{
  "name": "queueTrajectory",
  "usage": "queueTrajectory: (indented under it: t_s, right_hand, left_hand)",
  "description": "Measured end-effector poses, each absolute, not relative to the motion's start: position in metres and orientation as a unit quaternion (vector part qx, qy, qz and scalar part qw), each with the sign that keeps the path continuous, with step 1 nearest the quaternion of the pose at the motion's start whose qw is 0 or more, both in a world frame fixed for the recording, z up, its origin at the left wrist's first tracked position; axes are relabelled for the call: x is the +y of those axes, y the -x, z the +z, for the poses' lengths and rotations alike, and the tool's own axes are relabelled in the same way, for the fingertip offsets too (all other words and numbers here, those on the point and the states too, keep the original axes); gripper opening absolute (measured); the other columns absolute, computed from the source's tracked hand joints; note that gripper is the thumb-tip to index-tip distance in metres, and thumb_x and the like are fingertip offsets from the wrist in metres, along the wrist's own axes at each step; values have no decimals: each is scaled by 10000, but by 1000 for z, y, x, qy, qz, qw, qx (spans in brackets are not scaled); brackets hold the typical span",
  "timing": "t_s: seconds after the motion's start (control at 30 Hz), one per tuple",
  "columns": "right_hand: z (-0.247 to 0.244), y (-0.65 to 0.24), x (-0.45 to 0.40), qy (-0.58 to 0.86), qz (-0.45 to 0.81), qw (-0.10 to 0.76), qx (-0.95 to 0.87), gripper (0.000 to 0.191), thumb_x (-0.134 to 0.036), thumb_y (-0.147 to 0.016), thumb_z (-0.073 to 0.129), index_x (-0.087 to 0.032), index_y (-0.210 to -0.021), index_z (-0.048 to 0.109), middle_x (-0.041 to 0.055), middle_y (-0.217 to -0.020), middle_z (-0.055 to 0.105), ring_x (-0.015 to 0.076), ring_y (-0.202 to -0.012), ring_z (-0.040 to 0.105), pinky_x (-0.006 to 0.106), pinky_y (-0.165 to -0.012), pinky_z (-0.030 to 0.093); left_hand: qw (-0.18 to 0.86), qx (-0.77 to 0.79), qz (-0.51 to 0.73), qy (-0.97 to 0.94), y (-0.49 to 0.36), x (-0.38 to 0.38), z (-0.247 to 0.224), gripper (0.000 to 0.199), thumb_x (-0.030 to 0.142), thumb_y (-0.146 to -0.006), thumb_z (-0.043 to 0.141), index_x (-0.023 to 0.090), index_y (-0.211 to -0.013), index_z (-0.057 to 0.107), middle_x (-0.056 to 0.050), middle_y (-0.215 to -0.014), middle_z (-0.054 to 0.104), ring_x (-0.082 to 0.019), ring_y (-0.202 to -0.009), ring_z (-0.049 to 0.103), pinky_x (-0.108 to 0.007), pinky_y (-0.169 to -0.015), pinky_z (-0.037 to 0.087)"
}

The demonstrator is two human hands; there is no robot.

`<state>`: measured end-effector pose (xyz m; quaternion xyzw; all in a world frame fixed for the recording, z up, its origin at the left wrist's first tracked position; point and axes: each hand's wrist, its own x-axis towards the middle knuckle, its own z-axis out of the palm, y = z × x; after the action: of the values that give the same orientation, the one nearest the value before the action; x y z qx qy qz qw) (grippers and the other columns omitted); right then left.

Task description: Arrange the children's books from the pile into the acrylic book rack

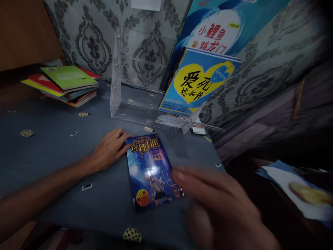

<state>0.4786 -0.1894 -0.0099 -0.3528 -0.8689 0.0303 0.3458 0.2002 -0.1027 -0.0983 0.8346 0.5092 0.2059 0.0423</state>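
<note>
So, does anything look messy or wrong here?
Yes, the pile of books on the far left looks messy: they stick out at different angles instead of lining up. I can't see anything spilled or torn.

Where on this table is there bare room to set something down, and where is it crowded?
The widest bare patch of tablecloth lies between the book stack and the left forearm. The clear rack is free left of the heart-cover book. It is crowded around the dark blue book, flanked by the left hand and right hand.
</note>
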Motion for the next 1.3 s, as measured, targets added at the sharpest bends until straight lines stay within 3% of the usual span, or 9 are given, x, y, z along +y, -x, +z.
queueTrajectory:
  t_s: [0.07,0.17,0.4,0.6,0.73,0.93,1.03,1.13,1.3]
  right_hand:
    - [-29,-470,-153,295,8,387,-874,518,-206,-998,484,-401,-1478,475,29,-1156,749,252,-1047,720,442,-880,622]
    - [-70,-463,-106,406,63,345,-844,482,-250,-1007,448,-268,-1488,459,110,-1385,625,295,-1298,583,554,-1078,504]
    - [-121,-466,-92,480,166,283,-813,481,-388,-1025,415,-203,-1469,432,176,-1533,459,303,-1442,432,571,-1177,390]
    - [-119,-462,-101,503,161,320,-787,445,-360,-1026,399,-225,-1448,436,168,-1537,441,296,-1447,421,589,-1174,385]
    - [-118,-461,-104,511,165,351,-767,444,-333,-1014,407,-206,-1439,435,172,-1515,461,292,-1457,403,581,-1182,373]
    - [-118,-459,-110,505,206,426,-722,462,-349,-990,467,-213,-1431,459,155,-1468,514,292,-1411,456,557,-1177,379]
    - [-122,-457,-110,488,256,462,-695,493,-389,-982,501,-220,-1443,458,138,-1476,514,283,-1410,456,533,-1199,350]
    - [-123,-457,-105,501,318,510,-622,558,-464,-944,563,-223,-1439,471,129,-1494,516,286,-1405,465,524,-1205,339]
    - [-104,-457,-99,471,553,534,-432,541,-555,-785,732,-231,-1210,645,93,-1283,703,307,-1213,643,459,-1029,534]
  left_hand:
    - [40,536,193,-821,-199,-104,-95,369,411,-1022,405,177,-1193,634,-93,-1033,656,-246,-940,619,-389,-815,516]
    - [75,564,201,-797,-198,-105,-89,347,380,-1002,431,194,-1210,638,-70,-975,713,-230,-861,659,-360,-754,517]
    - [214,582,251,-743,-200,-104,-78,362,345,-954,472,193,-1191,699,-34,-820,747,-211,-754,690,-365,-729,535]
    - [529,514,322,-594,-202,-99,-76,357,312,-903,580,191,-1233,641,-105,-1201,724,-265,-1119,679,-349,-712,621]
    - [628,518,369,-448,-201,-93,-74,366,187,-847,655,181,-1212,631,-131,-1259,702,-267,-1187,654,-296,-675,628]
    - [696,486,367,-381,-207,-91,-71,211,208,-826,730,159,-1029,701,-102,-1001,762,-175,-853,718,-186,-512,507]
    - [730,453,341,-380,-221,-94,-72,207,294,-785,803,139,-891,716,-24,-749,710,-95,-593,617,-179,-494,471]
    - [740,435,359,-367,-234,-95,-72,272,342,-720,862,142,-816,705,16,-670,661,-71,-523,555,-171,-452,420]
    - [737,409,401,-360,-244,-91,-75,330,375,-684,888,141,-826,705,29,-649,633,-58,-492,506,-160,-400,324]
